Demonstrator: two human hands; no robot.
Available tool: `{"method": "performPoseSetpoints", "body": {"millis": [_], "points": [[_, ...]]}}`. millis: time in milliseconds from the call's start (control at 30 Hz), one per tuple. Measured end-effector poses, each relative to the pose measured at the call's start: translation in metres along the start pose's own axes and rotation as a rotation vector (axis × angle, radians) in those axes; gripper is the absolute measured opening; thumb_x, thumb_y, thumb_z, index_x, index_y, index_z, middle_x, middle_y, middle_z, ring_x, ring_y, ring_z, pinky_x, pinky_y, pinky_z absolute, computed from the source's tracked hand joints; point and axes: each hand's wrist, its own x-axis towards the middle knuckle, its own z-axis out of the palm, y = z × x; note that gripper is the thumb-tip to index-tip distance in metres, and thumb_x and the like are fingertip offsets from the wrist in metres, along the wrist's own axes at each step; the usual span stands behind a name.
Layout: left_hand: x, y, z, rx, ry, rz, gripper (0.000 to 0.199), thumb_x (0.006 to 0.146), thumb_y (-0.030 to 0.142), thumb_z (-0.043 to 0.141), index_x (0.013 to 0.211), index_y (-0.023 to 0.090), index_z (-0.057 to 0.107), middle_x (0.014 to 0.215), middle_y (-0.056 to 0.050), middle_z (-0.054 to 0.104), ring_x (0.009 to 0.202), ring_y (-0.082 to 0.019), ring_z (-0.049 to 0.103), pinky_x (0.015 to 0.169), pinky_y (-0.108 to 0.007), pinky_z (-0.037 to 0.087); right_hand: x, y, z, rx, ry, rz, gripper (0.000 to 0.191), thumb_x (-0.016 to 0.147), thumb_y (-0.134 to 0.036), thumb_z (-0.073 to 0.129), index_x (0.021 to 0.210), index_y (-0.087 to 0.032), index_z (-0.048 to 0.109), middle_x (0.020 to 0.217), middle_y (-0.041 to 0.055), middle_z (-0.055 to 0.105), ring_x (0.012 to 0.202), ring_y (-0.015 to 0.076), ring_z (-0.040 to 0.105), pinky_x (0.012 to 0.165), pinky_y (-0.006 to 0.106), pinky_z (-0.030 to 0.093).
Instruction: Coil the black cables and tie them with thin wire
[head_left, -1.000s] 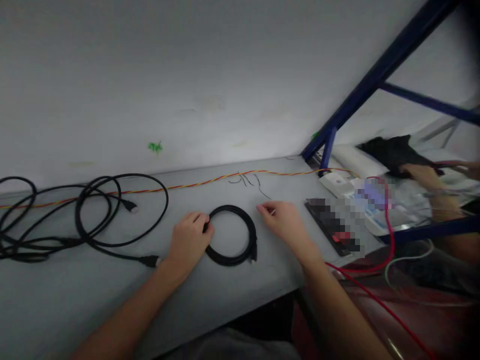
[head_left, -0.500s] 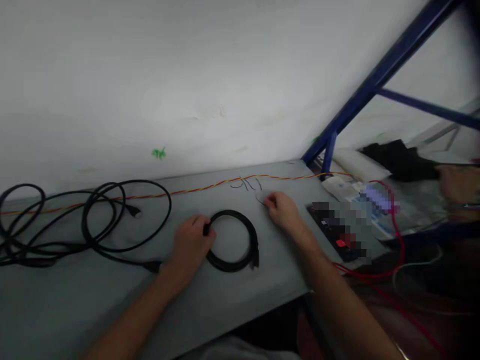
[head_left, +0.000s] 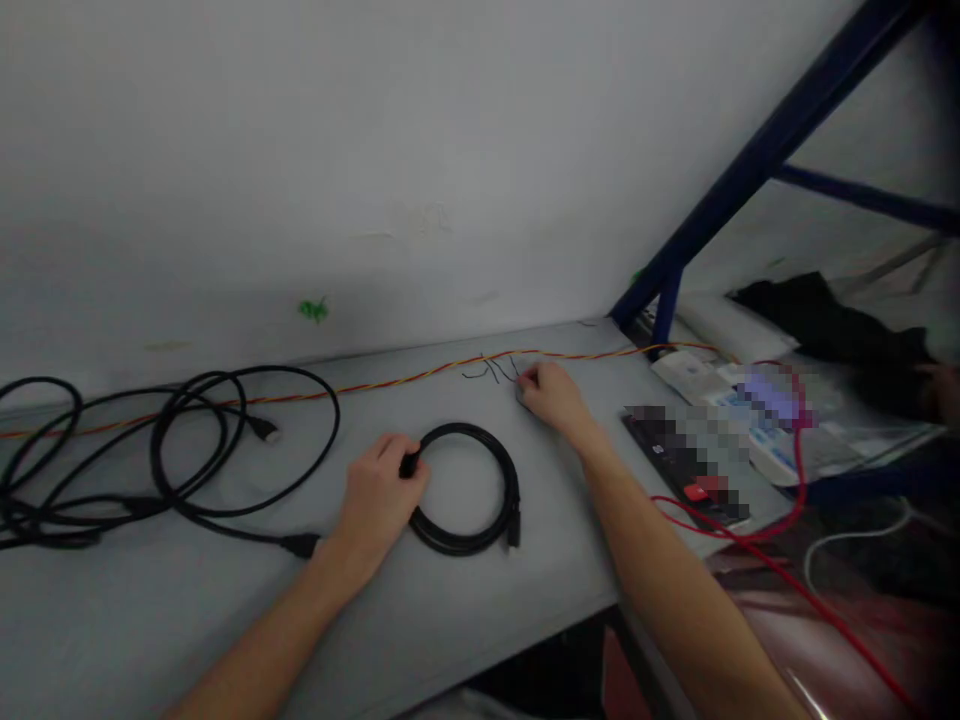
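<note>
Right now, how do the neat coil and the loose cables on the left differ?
The neat coil is a compact ring; the loose cables sprawl in wide, overlapping loops. The left grip holds the neat coil's left side; the loose cables lie unheld. The neat coil covers less area than the loose cables. Both are black, on the grey table.

Black coil (head_left: pixel 511 480) partly hidden behind left hand (head_left: pixel 381 492).

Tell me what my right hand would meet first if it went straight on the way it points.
Probably the short black wire pieces just beyond your right hand, then the red-and-yellow cord; depth is unclear, so it might pass above them.
</note>
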Motion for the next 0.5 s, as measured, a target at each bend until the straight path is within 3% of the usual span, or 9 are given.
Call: {"method": "performPoseSetpoints", "body": {"millis": [67,167,267,400,500], "points": [[0.000,-0.001,0.001,-0.001,0.034,0.019,0.013,0.082,0.012,0.063,0.091,0.021,0.068,0.091,-0.003,0.075,0.083,-0.021,0.072,0.078,-0.032,0.056,-0.005,-0.002,-0.003,0.108,0.050,-0.050,0.021,0.094,-0.025,0.054,0.096,-0.013,0.072,0.094,0.0124,0.074,0.082,0.0222,0.066,0.076,0.032,0.047],[0.001,-0.002,0.000,0.013,0.055,0.038,0.013,0.082,0.012,0.063,0.091,0.020,0.067,0.091,-0.002,0.075,0.083,-0.020,0.072,0.078,-0.032,0.056,-0.019,-0.014,-0.011,0.478,0.117,-0.254,0.020,0.092,-0.035,0.062,0.098,-0.017,0.066,0.086,0.0064,0.071,0.073,0.0191,0.062,0.070,0.031,0.047],[0.004,-0.004,-0.003,0.039,0.041,0.015,0.012,0.082,0.013,0.064,0.091,0.020,0.067,0.089,-0.003,0.074,0.081,-0.020,0.071,0.077,-0.032,0.055,-0.047,-0.036,-0.020,0.750,0.008,-0.438,0.033,0.088,-0.035,0.069,0.117,-0.020,0.060,0.083,0.0006,0.070,0.071,0.0172,0.061,0.067,0.030,0.047],[0.006,-0.005,-0.006,0.051,0.055,0.003,0.010,0.082,0.014,0.065,0.089,0.020,0.067,0.088,-0.003,0.074,0.081,-0.021,0.071,0.076,-0.032,0.054,-0.086,-0.065,-0.021,0.610,-0.266,-0.544,0.048,0.083,-0.016,0.068,0.129,-0.023,0.054,0.078,-0.0045,0.068,0.067,0.0161,0.059,0.066,0.029,0.044],[0.006,-0.006,-0.007,0.061,0.075,0.028,0.009,0.083,0.015,0.065,0.091,0.020,0.066,0.089,-0.003,0.074,0.082,-0.021,0.071,0.077,-0.032,0.055,-0.102,-0.077,-0.012,0.329,-0.216,-0.584,0.060,0.081,-0.008,0.063,0.138,-0.019,0.052,0.081,-0.0013,0.070,0.082,0.0219,0.065,0.082,0.035,0.046]]}}
